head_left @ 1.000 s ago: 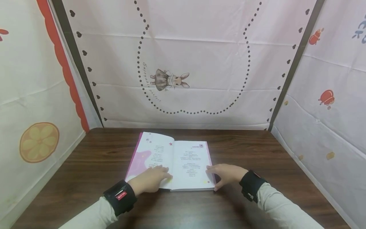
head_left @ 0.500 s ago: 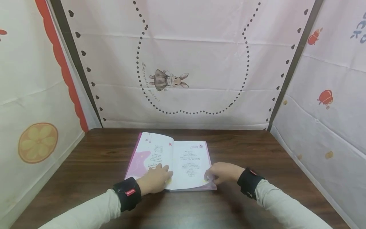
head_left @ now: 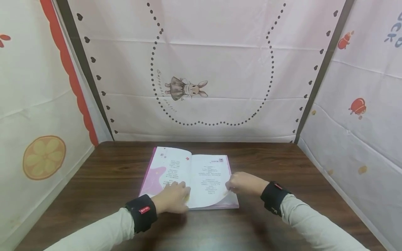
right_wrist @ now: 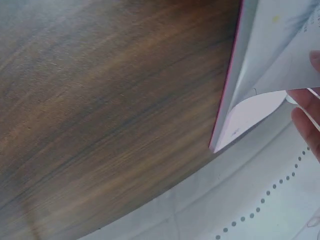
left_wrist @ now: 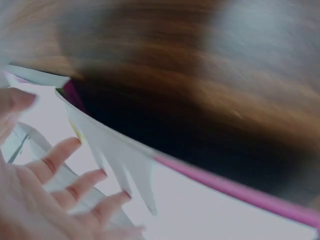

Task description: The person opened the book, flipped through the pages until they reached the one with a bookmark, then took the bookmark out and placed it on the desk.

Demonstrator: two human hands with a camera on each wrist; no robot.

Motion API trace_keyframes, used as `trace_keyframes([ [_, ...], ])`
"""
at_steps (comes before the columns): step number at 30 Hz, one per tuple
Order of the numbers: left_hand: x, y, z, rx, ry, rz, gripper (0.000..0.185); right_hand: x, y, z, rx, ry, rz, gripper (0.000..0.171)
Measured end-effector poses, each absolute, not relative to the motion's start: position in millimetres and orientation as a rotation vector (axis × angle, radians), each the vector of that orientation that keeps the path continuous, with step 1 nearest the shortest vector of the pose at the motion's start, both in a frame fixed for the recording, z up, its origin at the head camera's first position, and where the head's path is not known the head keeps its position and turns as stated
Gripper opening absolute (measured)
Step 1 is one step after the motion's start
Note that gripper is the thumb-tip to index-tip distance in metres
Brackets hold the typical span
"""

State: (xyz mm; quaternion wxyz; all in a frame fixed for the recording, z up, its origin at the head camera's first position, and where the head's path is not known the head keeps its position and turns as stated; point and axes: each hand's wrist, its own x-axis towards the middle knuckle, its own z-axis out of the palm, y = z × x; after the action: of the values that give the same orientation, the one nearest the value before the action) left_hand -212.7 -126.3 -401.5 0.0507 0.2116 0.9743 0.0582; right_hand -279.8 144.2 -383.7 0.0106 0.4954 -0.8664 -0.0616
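Note:
An open book (head_left: 202, 170) with printed text and a pink-edged cover lies on the dark wooden table (head_left: 110, 174). My left hand (head_left: 176, 197) rests flat on the bottom of the left page near the spine, with its fingers (left_wrist: 60, 160) spread on the paper. My right hand (head_left: 238, 183) pinches the lower corner of the right page (head_left: 216, 198) and lifts it into a curl. In the right wrist view the raised page (right_wrist: 265, 55) bends up off the book beside my fingertips (right_wrist: 306, 122).
Printed cloth walls enclose the table: a back panel with a rabbit picture (head_left: 186, 87), a left panel with an orange slice (head_left: 44, 157) and a right panel (head_left: 358, 106) with red shapes. Bare wood (right_wrist: 100, 110) shows around the book on all sides.
My right hand moved from the book's right edge onto the lower page corner, took hold of it and lifted it inward. My left hand stayed on the left page.

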Motion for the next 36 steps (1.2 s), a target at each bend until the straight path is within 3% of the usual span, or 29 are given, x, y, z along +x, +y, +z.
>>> trace_keyframes([
  [4, -211, -113, -406, 0.550, 3.053, 0.159, 0.082, -279, 143, -378, 1.574, -2.631, -0.176, 0.011],
  [7, -211, -103, -412, 0.491, 3.122, 0.074, 0.090, -279, 142, -375, 1.592, -2.531, -0.168, 0.009],
  [12, -211, -95, -417, 0.413, 3.154, -0.039, 0.083, -278, 141, -371, 1.571, -2.456, -0.066, 0.006],
  [17, -213, -94, -415, 0.382, 3.141, -0.011, 0.060, -278, 141, -368, 1.536, -2.449, 0.026, 0.009],
  [25, -217, -94, -412, 0.432, 3.158, 0.059, 0.044, -281, 152, -367, 1.222, -2.578, 0.278, 0.050],
  [30, -215, -101, -409, 0.454, 3.140, 0.195, 0.039, -282, 159, -372, 1.202, -2.633, 0.296, 0.041],
  [36, -215, -112, -406, 0.452, 3.120, 0.349, 0.032, -278, 160, -385, 1.282, -2.796, 0.195, 0.057],
])
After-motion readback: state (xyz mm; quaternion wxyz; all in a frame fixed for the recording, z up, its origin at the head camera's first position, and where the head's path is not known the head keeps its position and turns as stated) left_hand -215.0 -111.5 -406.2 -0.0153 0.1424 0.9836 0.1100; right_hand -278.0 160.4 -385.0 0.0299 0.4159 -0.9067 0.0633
